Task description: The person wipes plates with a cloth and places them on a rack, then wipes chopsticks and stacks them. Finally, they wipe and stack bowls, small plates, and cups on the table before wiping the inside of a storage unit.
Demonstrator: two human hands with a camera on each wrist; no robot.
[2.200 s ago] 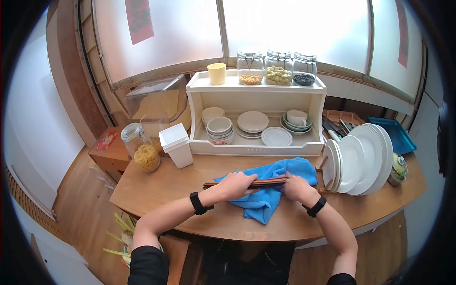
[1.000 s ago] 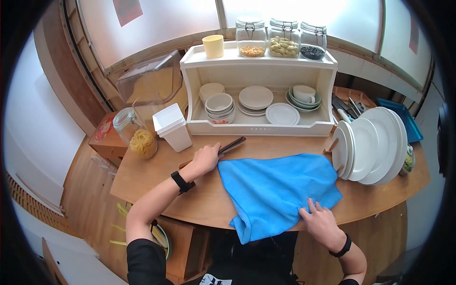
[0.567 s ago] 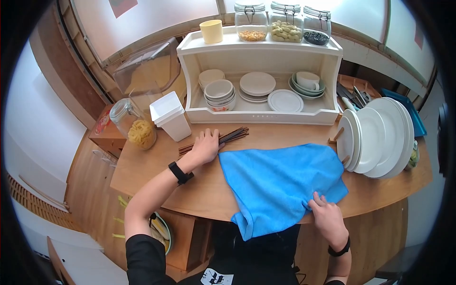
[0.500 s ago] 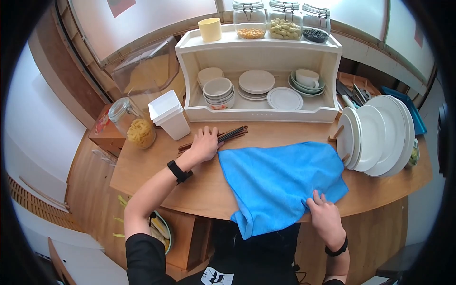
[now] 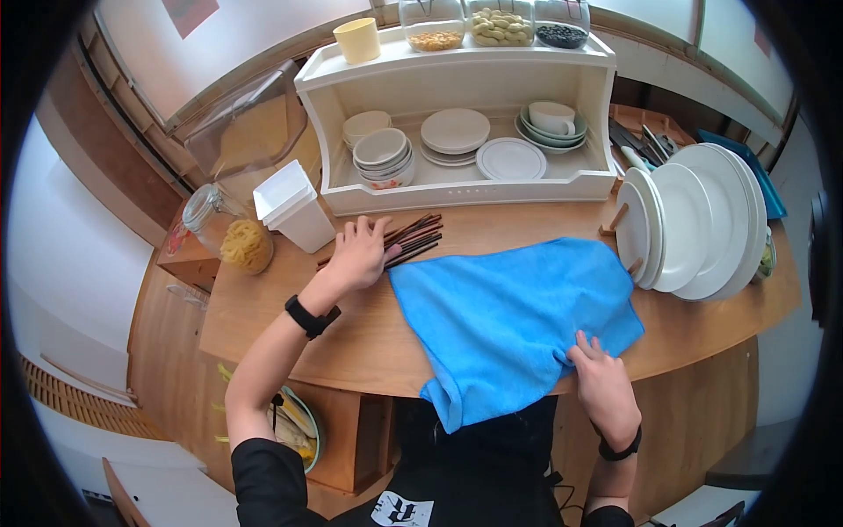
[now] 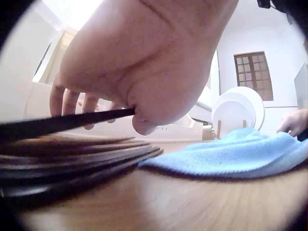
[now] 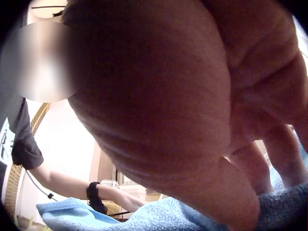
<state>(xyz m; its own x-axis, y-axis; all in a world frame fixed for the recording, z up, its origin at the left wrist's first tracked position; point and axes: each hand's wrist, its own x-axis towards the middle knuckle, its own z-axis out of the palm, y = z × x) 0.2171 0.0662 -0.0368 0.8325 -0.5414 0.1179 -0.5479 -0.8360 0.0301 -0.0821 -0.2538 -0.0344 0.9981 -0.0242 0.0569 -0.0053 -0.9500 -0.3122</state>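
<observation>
Blue cloth [image 5: 509, 299], likely soft and light, spreads ahead of the right hand [image 5: 606, 391] pinching a fold; chopsticks [image 5: 418, 237], likely stiff, best gripped mid-length, lie under the left hand [image 5: 355, 255], which pinches one.

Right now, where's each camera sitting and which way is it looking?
Head: on the person's head, looking forward and down at the table; left hand, right hand and black sleeves show.
Left wrist: on that wrist, looking low along the table at dark sticks; left hand looms above, right hand peeks in.
Right wrist: on that wrist, looking across the blue cloth; right hand looms large, left arm shows beyond.
Shared: head and left wrist both show the dark sticks and blue cloth.
</observation>
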